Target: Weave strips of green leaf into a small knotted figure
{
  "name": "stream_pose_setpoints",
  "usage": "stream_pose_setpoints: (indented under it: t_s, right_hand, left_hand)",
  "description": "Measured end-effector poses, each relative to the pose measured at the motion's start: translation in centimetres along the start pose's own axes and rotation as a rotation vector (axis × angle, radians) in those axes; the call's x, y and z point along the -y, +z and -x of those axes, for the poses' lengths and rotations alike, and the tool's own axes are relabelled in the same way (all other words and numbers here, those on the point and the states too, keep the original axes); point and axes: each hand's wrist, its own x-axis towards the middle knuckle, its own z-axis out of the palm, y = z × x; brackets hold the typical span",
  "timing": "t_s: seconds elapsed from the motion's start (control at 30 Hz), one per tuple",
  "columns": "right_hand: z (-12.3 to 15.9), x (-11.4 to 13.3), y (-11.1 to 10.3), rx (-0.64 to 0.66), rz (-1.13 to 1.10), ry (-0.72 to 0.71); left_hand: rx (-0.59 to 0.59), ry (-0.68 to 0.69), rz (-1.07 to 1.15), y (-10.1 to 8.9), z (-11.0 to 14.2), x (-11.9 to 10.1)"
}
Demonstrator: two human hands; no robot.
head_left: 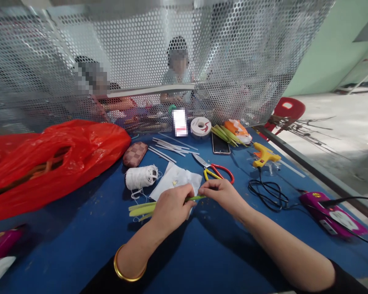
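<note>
A bundle of flat yellow-green leaf strips (pixel 142 209) sticks out to the left from under my left hand (pixel 173 204), whose fingers are closed round it. The narrow green end of the bundle points right. My right hand (pixel 221 195) pinches that end between thumb and fingers. Part of the bundle is hidden by my left hand. Behind both hands lies a sheet of white paper (pixel 187 176) with small scraps on it. Scissors (pixel 222 173) with red and yellow handles rest just beyond my right hand. A spool of white thread (pixel 141 176) lies left of the paper.
On the blue table (pixel 64 241) are a red plastic bag (pixel 88 139), a checkered pouch (pixel 135 154), white glue sticks (pixel 162 154), a ribbon roll (pixel 200 127), a phone (pixel 221 146), a yellow glue gun (pixel 265 155) and a purple power strip (pixel 331 214). A perforated metal screen (pixel 135 49) stands behind; people sit beyond.
</note>
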Motion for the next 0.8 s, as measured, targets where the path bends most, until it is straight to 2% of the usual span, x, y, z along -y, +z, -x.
stream_pose_setpoints:
  t_s: [0.17,0.3,0.37,0.47,0.57,0.7,0.8]
  right_hand:
    - [-0.9,-0.1,-0.9,-0.098,-0.133,0.032]
    - [-1.3,-0.4,-1.4,-0.048,-0.238,0.093]
    - [-1.2,-0.5,-1.5,-0.015,-0.275,0.117]
    - [-1.0,-0.3,-1.2,0.033,-0.257,0.076]
    - [-0.9,-0.3,-0.6,0.054,-0.163,-0.032]
    - [-1.1,-1.1,0.2,0.041,-0.050,-0.157]
    - [-1.3,-1.5,0.1,0.023,-0.007,-0.194]
  left_hand:
    - [0.027,0.058,0.023,0.2,-0.5,0.7]
    - [0.047,0.192,0.101,0.1,-0.4,0.3]
    - [0.030,0.214,0.114,0.0,-0.3,-0.1]
    - [-0.010,0.130,0.069,0.2,-0.2,-0.2]
    - [-0.010,0.031,0.100,1.1,-0.7,0.7]
    - [0.068,-0.061,0.425,3.2,-1.8,2.1]
    - [0.044,-0.132,0.586,4.5,-2.2,2.5]
